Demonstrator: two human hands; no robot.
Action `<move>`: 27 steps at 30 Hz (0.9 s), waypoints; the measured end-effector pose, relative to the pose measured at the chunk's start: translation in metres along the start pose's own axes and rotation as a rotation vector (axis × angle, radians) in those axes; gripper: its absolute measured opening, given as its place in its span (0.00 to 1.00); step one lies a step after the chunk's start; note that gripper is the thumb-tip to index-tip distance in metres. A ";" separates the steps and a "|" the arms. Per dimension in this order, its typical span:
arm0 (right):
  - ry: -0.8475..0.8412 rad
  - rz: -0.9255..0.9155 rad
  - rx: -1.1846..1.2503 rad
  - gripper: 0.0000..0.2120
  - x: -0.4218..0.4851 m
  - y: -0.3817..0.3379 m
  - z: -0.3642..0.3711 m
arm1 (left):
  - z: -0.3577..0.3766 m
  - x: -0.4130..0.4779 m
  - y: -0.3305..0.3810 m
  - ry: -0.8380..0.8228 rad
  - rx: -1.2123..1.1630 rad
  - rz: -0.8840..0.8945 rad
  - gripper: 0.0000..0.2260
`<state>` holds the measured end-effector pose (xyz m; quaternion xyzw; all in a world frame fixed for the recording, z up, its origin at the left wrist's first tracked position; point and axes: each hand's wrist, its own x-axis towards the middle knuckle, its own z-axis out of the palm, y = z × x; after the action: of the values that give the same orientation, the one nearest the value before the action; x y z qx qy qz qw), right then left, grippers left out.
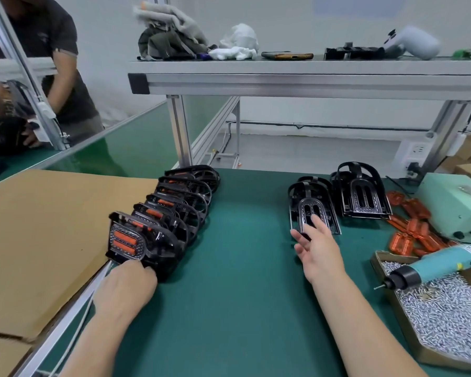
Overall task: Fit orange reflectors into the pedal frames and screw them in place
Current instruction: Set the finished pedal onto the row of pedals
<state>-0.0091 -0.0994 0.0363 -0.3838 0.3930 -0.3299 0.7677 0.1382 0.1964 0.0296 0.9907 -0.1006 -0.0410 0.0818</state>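
Judging progress: six fitted pedals (172,210) stand at left centre, left hand (127,288) gripping the nearest; two empty frames (337,200) remain at right centre, right hand (317,244) open, reaching.

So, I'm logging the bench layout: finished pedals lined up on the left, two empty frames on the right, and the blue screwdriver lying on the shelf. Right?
Not quite: the head view shows the blue screwdriver lying on the box of screws, not the shelf. The finished pedals left and two empty frames right are correct.
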 end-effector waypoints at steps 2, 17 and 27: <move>-0.003 0.004 0.022 0.19 0.000 0.000 -0.002 | 0.001 0.003 0.001 0.031 -0.096 -0.023 0.12; 0.068 -1.116 -0.968 0.10 -0.071 -0.046 -0.015 | -0.004 0.005 -0.013 -0.191 -0.025 0.043 0.18; -0.366 -1.484 -1.396 0.09 -0.106 0.000 0.013 | -0.028 -0.032 0.047 0.043 -0.275 0.239 0.21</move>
<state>-0.0485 -0.0089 0.0783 -0.9335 0.0384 -0.3555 0.0258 0.1010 0.1619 0.0674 0.9518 -0.2092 -0.0233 0.2231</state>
